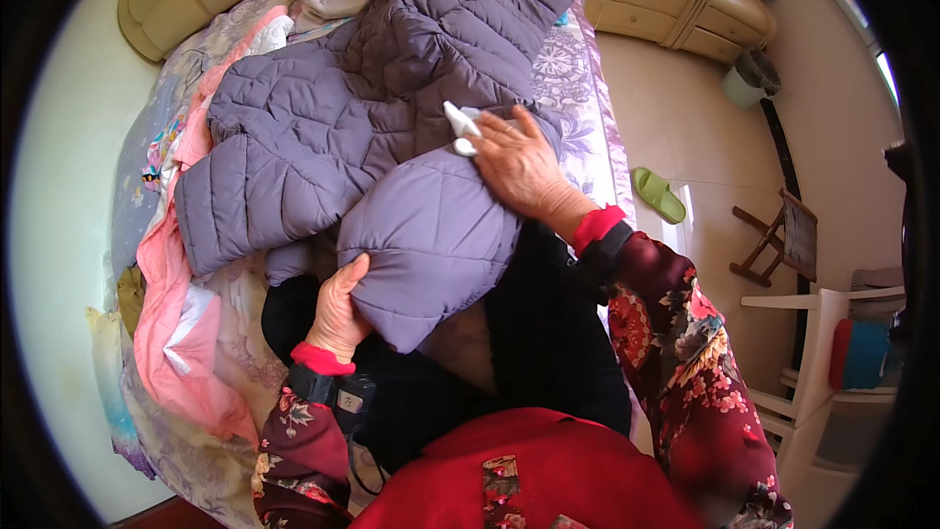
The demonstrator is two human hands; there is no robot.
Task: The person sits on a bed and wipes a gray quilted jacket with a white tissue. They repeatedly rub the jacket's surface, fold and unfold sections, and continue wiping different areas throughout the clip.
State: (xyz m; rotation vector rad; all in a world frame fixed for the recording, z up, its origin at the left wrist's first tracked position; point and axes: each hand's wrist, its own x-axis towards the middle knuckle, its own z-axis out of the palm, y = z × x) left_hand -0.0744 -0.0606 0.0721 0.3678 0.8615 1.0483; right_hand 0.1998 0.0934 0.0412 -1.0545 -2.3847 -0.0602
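A grey-purple quilted padded jacket [294, 108] lies spread over the bed, its near part draped across my lap. With the thumb on top and the fingers tucked underneath, my left hand [343, 309] grips the near left edge of that part. My right hand [524, 162] rests on the jacket farther up and to the right. Its fingers press a crumpled white piece, seemingly a tissue or wipe [460, 122], against the fabric; part of the piece is hidden under them.
Pink bedding [162, 264] runs along the left side of the patterned bed sheet [578, 88]. To the right, a green slipper [658, 196], a wooden folding stool [783, 235] and a bin [752, 78] stand on the floor. A white rack [818, 333] is at the lower right.
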